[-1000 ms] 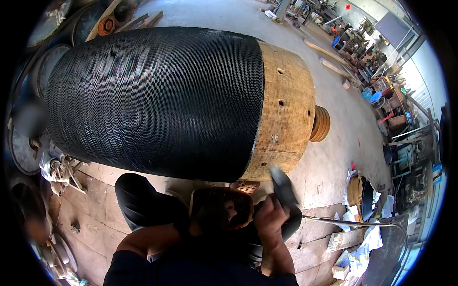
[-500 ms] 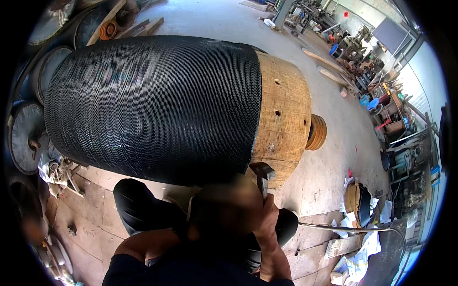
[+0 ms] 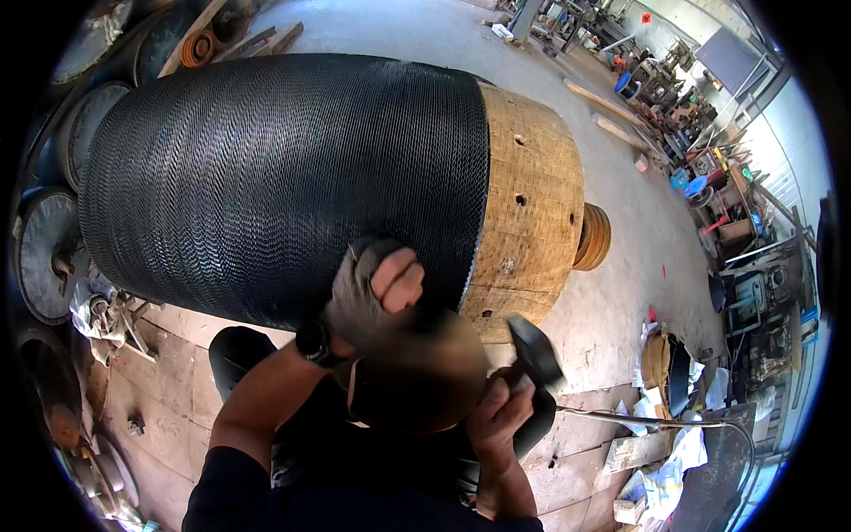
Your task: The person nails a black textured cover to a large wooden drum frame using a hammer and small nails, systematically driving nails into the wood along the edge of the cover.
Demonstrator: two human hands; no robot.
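Note:
A large drum covered in fine black ridged rows (image 3: 266,177) lies on its side before me, its bare wooden end (image 3: 529,195) at the right. My left hand (image 3: 374,285), in a grey glove with fingers bare, is closed against the near side of the black surface. What it holds, if anything, is hidden. My right hand (image 3: 499,412) is wrapped round the handle of a hammer, low and just off the wooden end. The dark hammer head (image 3: 534,350) is smeared by motion. A blurred dark round shape covers the space between my hands.
An orange-brown grooved hub (image 3: 594,238) sticks out of the drum's right end. Grey cylinders (image 3: 49,253) line the left side. Paper scraps and a bent metal bar (image 3: 656,422) lie at the right. Tools and machine parts crowd the right wall, with planks (image 3: 612,102) on the floor.
My left hand has come up and forward onto the black surface. The hammer has swung right and down, away from the wooden end's near edge.

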